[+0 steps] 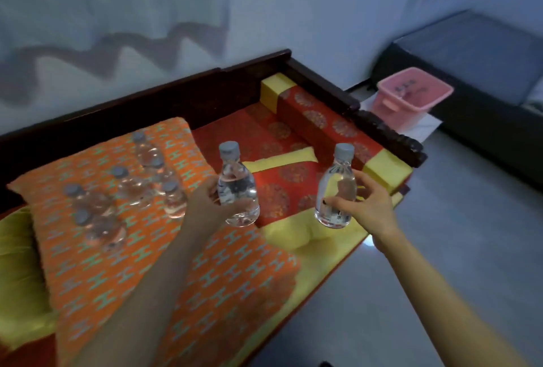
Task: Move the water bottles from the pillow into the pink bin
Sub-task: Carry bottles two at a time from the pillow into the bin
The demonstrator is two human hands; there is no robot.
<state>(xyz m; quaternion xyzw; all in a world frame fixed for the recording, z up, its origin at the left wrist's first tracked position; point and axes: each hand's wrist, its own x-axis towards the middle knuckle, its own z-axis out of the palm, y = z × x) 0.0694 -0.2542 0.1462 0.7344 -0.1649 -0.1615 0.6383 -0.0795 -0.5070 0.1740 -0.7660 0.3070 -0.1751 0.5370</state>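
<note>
My left hand (pixel 205 199) grips a clear water bottle (pixel 236 187) with a grey cap, held upright above the right edge of the orange patterned pillow (pixel 147 264). My right hand (pixel 367 205) grips a second upright water bottle (pixel 336 187) over the red and yellow cushion. Several more bottles (pixel 132 187) lie on the pillow to the left. The pink bin (pixel 411 99) stands open on the floor at the upper right, beyond the bench's arm.
A dark wooden bench frame (pixel 323 81) runs behind and to the right of the red cushions (pixel 282 167). A dark sofa (pixel 484 73) sits behind the bin. Grey floor (pixel 455 234) lies to the right. A curtain hangs at the back left.
</note>
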